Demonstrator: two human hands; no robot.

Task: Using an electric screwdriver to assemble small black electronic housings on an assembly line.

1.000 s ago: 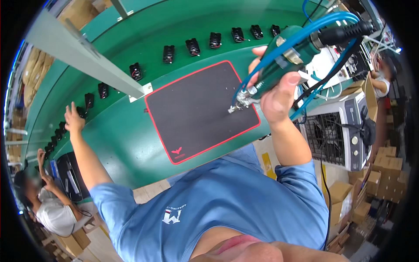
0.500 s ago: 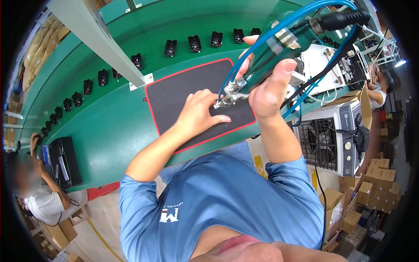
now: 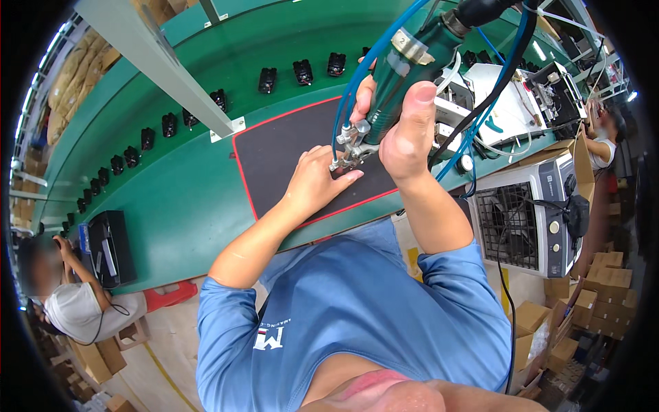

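Note:
My right hand is wrapped round a dark green power screwdriver with blue air hoses. Its metal nose slants down to the left over a black mat with a red border. Close beside the tip is my left hand, low over the mat, its fingers bent and its thumb reaching under the nose. Whatever lies between that thumb and the fingers is hidden by the tool and dark against the mat.
Several small black devices stand in a curved row on the green bench. A grey post rises at the mat's far left. At right are a white machine and a fan unit. A co-worker sits left, near a black bin.
The screwdriver and my right hand have shifted left and slightly nearer my left hand. My left thumb has drawn closer under the tip. The row of devices along the left has shifted rightward in view.

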